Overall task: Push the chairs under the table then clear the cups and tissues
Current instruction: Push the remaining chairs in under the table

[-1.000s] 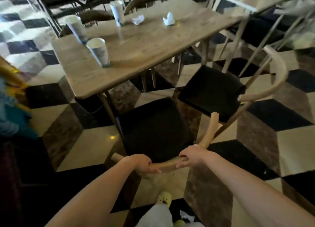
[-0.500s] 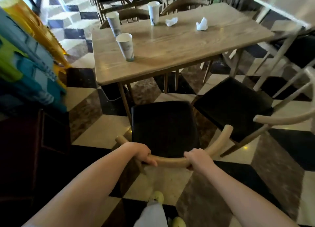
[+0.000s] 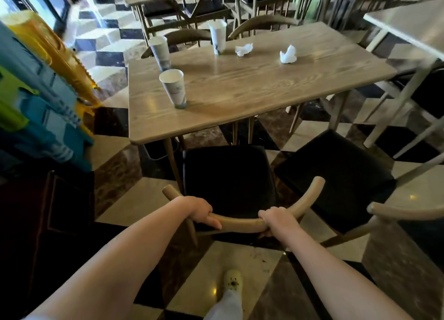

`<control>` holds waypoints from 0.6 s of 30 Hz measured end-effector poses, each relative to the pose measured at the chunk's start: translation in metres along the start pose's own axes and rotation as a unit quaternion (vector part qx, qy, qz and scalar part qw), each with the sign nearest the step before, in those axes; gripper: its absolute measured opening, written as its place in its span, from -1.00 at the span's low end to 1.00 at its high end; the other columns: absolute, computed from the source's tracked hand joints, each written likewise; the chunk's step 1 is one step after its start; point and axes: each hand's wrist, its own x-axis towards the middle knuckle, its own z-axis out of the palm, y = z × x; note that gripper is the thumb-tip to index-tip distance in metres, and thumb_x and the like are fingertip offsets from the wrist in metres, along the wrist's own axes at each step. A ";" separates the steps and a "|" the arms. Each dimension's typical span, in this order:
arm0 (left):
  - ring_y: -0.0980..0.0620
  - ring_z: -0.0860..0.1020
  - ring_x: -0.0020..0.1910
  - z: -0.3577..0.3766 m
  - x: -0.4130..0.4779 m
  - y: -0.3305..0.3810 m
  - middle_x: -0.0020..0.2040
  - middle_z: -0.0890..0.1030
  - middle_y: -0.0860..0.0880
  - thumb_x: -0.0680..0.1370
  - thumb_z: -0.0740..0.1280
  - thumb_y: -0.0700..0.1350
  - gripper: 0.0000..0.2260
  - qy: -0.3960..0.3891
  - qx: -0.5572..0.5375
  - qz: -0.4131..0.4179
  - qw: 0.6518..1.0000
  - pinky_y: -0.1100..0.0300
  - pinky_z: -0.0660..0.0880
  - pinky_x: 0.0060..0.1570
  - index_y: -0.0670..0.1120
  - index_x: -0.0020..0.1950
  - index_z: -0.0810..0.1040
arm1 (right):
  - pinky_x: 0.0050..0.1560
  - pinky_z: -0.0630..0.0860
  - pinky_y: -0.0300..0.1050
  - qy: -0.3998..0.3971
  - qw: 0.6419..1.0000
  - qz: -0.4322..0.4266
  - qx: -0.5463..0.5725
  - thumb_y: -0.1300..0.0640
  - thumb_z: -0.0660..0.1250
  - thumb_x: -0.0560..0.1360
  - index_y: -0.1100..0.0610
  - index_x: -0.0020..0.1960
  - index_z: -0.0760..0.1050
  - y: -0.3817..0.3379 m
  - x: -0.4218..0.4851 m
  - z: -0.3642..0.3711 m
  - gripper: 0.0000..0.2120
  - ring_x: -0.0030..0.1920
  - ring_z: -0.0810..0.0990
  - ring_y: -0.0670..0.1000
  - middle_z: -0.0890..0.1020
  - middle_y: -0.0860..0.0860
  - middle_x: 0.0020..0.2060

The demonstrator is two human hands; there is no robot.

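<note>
Both hands gripped the curved backrest of the chair (image 3: 228,182): the left hand (image 3: 200,210) and the right hand (image 3: 276,220) closed around the rail. Its seat front sat just under the table (image 3: 264,89) edge. Three cups (image 3: 174,89) and two tissues (image 3: 287,54) stood on the table.

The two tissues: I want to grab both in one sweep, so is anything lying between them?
No. In the head view, only bare wooden table lies between the left tissue and the right tissue.
</note>
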 end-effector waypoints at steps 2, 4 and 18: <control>0.04 0.46 -0.04 -0.015 0.011 -0.012 0.03 0.50 -0.02 0.50 0.21 0.32 -0.44 0.003 0.000 0.008 1.000 0.16 0.36 0.06 -0.09 0.26 0.47 | 0.14 0.53 -0.01 -0.003 1.000 -0.004 -0.007 0.14 0.35 0.48 0.09 0.09 0.48 0.005 0.020 -0.010 -0.80 0.08 0.61 0.08 0.64 0.06 0.02; 0.03 0.44 -0.04 -0.029 0.019 -0.023 0.07 0.52 -0.06 0.51 0.20 0.30 -0.45 0.001 0.002 0.014 1.000 0.16 0.35 0.05 -0.11 0.27 0.47 | 0.15 0.53 0.01 -0.002 1.000 -0.004 -0.011 0.15 0.35 0.48 0.10 0.10 0.48 0.008 0.039 -0.017 -0.79 0.10 0.60 0.09 0.64 0.07 0.04; -0.06 0.50 0.11 -0.104 0.073 -0.084 0.18 0.54 -0.11 0.52 0.21 0.28 -0.46 0.009 -0.053 0.015 0.998 0.08 0.39 0.16 -0.13 0.27 0.46 | 0.11 0.47 0.00 -0.015 0.997 -0.058 -0.058 0.10 0.35 0.48 0.13 0.09 0.46 0.035 0.165 -0.070 -0.78 0.08 0.58 0.13 0.62 0.09 0.04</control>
